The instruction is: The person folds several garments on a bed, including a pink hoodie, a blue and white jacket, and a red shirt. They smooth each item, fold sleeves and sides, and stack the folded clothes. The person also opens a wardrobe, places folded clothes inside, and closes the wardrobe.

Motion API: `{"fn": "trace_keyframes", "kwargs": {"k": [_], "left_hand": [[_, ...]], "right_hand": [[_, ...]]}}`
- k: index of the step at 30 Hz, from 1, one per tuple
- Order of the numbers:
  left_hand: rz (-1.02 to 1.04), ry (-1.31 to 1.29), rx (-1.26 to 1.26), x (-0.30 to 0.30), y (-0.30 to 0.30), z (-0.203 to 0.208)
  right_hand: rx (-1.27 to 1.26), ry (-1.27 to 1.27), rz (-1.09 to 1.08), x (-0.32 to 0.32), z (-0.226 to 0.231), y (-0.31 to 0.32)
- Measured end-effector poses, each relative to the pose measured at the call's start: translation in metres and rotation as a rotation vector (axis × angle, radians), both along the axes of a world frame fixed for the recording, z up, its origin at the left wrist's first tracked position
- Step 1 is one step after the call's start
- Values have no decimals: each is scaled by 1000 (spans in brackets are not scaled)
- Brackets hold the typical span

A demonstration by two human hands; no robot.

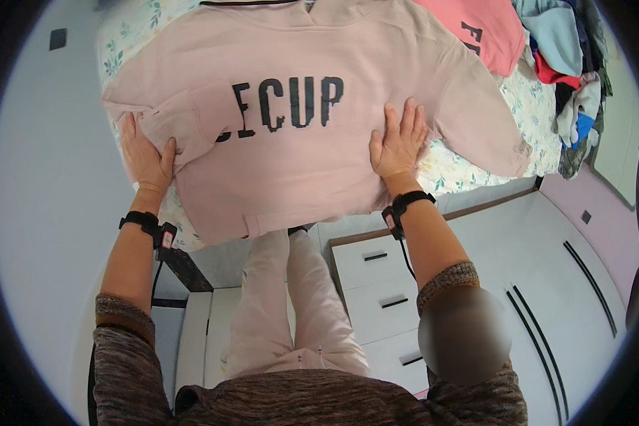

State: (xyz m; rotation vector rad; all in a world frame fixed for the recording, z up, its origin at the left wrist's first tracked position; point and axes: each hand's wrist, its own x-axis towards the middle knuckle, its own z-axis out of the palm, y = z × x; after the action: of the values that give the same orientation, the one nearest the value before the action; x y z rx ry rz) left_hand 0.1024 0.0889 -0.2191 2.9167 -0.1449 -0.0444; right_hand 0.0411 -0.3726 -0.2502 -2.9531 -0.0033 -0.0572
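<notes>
A pink hooded sweatshirt (284,167) with dark lettering across its chest lies spread on the bed, hood away from me. Its left-side sleeve (181,121) is folded inward over the chest and covers part of the lettering. My left hand (145,153) rests at that folded sleeve, thumb and fingers apart; some fingers are not clearly seen. Flat on the right side of the body lies my right hand (399,142), open, its fingers spread. The other sleeve (486,117) stretches out to the right, cuff near the bed's edge.
Under the sweatshirt is a white floral bedsheet (465,170). A coral garment (479,32) lies at the far right, beside a pile of mixed clothes (571,64). White drawers (380,266) with black handles stand below the bed's near edge, to the right of my legs (309,298).
</notes>
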Motion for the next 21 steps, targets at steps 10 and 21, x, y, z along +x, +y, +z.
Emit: {"fn": "trace_keyframes", "kwargs": {"k": [10,21], "left_hand": [[43,-149,1,17,13,-23],[57,-204,17,22,10,-21]], "right_hand": [[-13,-62,31,-2,-1,-2],[-94,-47,31,2,20,11]]}}
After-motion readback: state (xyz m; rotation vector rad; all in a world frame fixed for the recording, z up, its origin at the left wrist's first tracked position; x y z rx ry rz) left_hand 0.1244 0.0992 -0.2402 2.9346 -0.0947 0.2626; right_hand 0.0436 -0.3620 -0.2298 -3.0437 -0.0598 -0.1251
